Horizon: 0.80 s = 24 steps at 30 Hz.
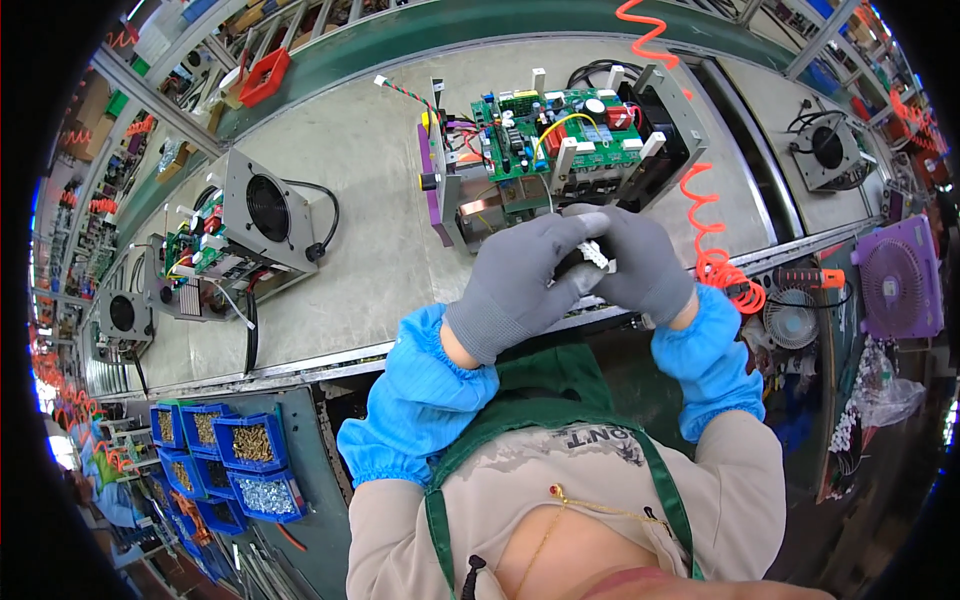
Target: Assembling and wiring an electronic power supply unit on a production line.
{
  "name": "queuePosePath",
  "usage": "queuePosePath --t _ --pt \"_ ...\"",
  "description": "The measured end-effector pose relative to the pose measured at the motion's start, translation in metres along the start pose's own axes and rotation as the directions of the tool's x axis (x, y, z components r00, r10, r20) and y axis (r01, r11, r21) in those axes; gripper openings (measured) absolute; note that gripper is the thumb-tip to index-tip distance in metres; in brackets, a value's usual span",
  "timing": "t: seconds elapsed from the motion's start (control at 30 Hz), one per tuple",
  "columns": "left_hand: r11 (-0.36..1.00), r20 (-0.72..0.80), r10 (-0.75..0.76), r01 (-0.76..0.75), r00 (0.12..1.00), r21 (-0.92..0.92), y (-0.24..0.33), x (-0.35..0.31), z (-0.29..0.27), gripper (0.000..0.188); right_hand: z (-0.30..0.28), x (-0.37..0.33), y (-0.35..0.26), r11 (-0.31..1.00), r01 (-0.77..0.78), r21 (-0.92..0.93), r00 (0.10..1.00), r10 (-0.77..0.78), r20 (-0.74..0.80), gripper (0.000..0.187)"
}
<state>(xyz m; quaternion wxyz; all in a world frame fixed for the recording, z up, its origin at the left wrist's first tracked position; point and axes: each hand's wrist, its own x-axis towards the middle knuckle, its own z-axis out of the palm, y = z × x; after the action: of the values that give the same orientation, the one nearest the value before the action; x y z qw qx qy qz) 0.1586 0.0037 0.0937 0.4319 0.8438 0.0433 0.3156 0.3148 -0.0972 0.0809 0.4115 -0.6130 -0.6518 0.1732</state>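
Closest of all is a tan top (530,460) with big dark letters printed on its front, partly under a green apron (552,385). Past two puffy blue sleeves (420,375), both hands wear gray gloves and meet near the table edge. Between them is a small white plug (595,256). Its long side slants from upper left to lower right; you cannot tell which end is its front. On the left hand (515,280), thumb and first finger bend around the plug. The right hand (645,265) curls in close beside it. You cannot tell which fingers pinch it, because some tips are hidden. Just beyond the hands sits an open machine (580,135) with a green board on top. Farther off, at the table's far side, is a red bin (265,78).
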Motion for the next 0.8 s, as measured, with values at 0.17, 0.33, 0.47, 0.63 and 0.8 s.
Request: queuePosePath --t 0.17,0.33,0.47,0.63,0.8 --pt "0.988 -0.062 -0.142 0.138 0.988 -0.068 -0.002 0.000 0.002 0.022 0.017 -0.004 0.043 0.840 0.057 -0.539 0.974 -0.167 -0.156 0.040" --pt "0.933 0.051 -0.264 0.269 0.963 -0.239 0.016 0.006 -0.004 0.024 -0.001 0.012 -0.002 0.876 0.196 -0.441 0.940 -0.296 -0.171 0.053" --pt "0.822 0.104 -0.420 0.426 0.902 -0.378 0.007 0.012 -0.002 0.031 -0.037 0.015 0.005 0.988 0.010 0.156 0.995 -0.025 0.093 0.041" --pt "0.244 0.078 -0.525 0.237 0.848 -0.940 -0.046 0.015 0.021 0.042 -0.046 0.053 -0.006 0.900 -0.303 0.315 0.951 0.264 0.161 0.023" --pt "0.254 0.076 -0.546 0.252 0.834 -0.934 -0.048 0.014 0.024 0.038 -0.057 0.080 -0.003 0.897 -0.375 0.234 0.901 0.293 0.319 0.013"
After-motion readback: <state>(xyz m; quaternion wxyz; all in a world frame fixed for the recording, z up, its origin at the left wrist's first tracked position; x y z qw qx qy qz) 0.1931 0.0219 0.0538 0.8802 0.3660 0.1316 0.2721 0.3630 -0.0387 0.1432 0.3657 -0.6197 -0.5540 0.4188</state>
